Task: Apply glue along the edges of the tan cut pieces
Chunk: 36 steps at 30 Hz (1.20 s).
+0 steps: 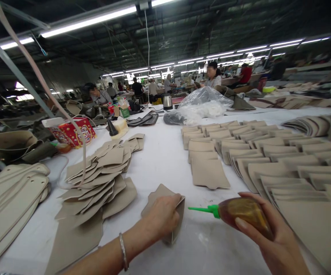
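Nearest, the left forearm, with a bracelet at the wrist, reached in from the lower left, its hand angled forward and right. The left hand was curled palm down, its fingers pinching a tan piece whose right side looked folded or bent up. That piece lay on the white table, between the two piles and partly covered by the hand.

The right hand came in from the lower right, thumb on the near side, wrapped around a bottle of amber liquid. The bottle lay nearly level, its green nozzle aimed left, near the piece but apart from it. The step in hand seemed to be bringing nozzle and piece together; the next move, as I judged it, called for a firm left pinch and a light squeeze.

Beyond, a loose pile of tan pieces spread on the left and overlapping rows on the right. Farther off were a red box, a clear plastic bag and a kettle.
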Motion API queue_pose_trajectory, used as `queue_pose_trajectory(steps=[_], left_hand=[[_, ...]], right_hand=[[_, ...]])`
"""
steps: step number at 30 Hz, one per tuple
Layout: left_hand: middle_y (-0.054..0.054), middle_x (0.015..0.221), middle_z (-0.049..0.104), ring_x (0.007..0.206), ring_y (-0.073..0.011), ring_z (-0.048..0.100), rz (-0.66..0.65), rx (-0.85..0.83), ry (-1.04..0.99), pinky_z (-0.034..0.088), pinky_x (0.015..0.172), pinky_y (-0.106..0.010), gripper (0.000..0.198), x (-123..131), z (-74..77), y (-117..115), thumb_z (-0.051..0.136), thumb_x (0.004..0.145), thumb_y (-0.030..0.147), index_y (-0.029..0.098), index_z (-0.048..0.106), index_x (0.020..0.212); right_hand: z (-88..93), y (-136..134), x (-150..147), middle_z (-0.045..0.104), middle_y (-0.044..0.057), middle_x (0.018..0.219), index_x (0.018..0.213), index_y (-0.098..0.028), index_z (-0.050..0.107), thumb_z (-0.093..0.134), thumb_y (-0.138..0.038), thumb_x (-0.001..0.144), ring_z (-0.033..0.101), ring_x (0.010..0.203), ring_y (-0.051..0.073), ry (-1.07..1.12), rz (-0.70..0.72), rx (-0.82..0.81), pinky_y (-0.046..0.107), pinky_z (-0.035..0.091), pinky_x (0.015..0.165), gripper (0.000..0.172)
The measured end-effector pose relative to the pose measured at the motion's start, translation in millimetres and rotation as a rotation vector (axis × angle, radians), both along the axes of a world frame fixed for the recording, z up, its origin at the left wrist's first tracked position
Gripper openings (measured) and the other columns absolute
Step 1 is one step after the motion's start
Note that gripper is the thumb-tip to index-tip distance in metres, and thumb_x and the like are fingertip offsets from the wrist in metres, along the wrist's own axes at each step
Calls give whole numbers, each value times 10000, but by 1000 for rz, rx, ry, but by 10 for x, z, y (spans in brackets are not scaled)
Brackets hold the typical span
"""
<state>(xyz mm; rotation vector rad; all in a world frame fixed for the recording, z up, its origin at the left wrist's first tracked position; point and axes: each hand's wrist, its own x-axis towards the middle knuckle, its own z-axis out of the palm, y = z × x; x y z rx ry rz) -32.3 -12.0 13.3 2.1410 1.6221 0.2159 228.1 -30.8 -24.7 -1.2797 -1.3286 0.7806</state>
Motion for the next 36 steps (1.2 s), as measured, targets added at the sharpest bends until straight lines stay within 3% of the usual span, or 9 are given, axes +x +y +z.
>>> queue_pose_trajectory(steps=[4, 10, 18, 25, 30, 36], left_hand=[[-98, 939, 709, 914, -284, 648, -38, 44, 0, 477, 797, -348, 384, 27, -20, 46, 432, 726, 47, 224, 659, 980], [-87, 779, 692, 756, -262, 650, -89, 97, 55, 463, 676, -312, 290, 90, -93, 156, 445, 730, 73, 219, 654, 867], [-88, 861, 704, 822, -248, 657, -98, 83, 76, 471, 702, -299, 219, 67, -107, 178, 460, 753, 144, 207, 640, 862], [-35, 847, 692, 805, -217, 633, -122, 42, 26, 455, 693, -279, 177, -5, -148, 194, 480, 736, 203, 238, 604, 856], [-3, 762, 654, 727, -206, 598, -66, 31, -49, 422, 625, -268, 358, -28, -123, 192, 491, 720, 206, 251, 563, 1068], [-5, 778, 655, 716, -188, 585, -103, 25, -99, 401, 625, -262, 314, -23, -84, 178, 477, 716, 187, 249, 647, 973]], right_hand=[[70, 33, -70, 622, 52, 1106, 1228, -285, 522, 729, -520, 764, 645, 929, 272, -208, 51, 50, 334, 511, 842, 560], [196, 80, -218, 619, 38, 1084, 1212, -285, 512, 694, -510, 806, 624, 911, 263, -362, 59, 172, 345, 480, 824, 499], [121, 172, -279, 631, 39, 1104, 1221, -276, 496, 658, -484, 847, 637, 928, 233, -575, 47, 342, 303, 494, 787, 457], [122, 165, -270, 634, 25, 1080, 1193, -279, 508, 633, -510, 859, 640, 902, 213, -548, 36, 321, 284, 496, 787, 425], [86, 192, -244, 619, 21, 1085, 1199, -285, 505, 652, -500, 849, 623, 925, 222, -509, 47, 284, 299, 482, 813, 436], [79, 204, -227, 616, -1, 1080, 1189, -306, 510, 671, -487, 842, 622, 912, 210, -462, 87, 202, 284, 479, 788, 423]])
